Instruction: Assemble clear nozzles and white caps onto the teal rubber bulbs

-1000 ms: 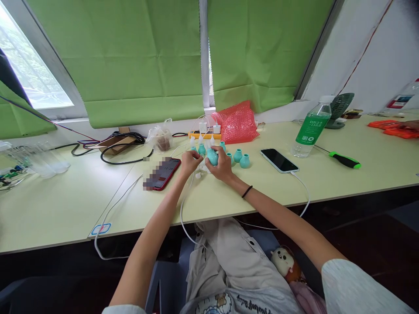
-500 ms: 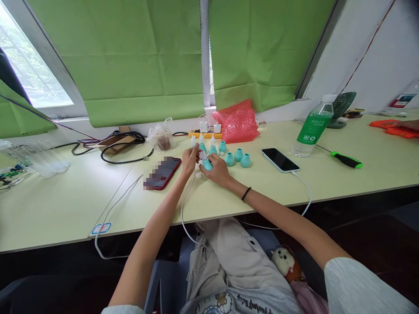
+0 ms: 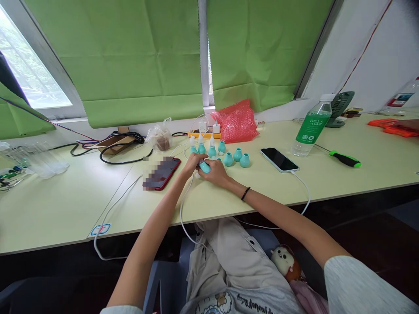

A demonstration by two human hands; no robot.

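In front of me, a small teal squeeze bulb (image 3: pixel 204 167) lies tilted between my two hands. My right hand (image 3: pixel 216 172) is closed around its body. My left hand (image 3: pixel 190 165) pinches at its upper end, where a clear nozzle is mostly covered by the fingers. Just behind the hands stand several teal bulbs with pointed clear nozzles, one of them this nozzled bulb (image 3: pixel 212 149). To the right of my right hand are several bulbs without nozzles, such as this open-necked bulb (image 3: pixel 244 160). A small whitish piece lies under my hands, partly hidden.
A red-cased phone (image 3: pixel 168 173) lies left of my hands; another phone (image 3: pixel 279 159) with a white cable lies right. Further right are a water bottle (image 3: pixel 310 126) and a screwdriver (image 3: pixel 345 159). Behind are red bubble wrap (image 3: pixel 236 122), an orange power strip (image 3: pixel 214 135) and black cables (image 3: pixel 127 139).
My left hand has come down over the nozzle, its fingers now lower and closer to my right hand. The held bulb has tipped flatter. The bulbs on the table stay put.
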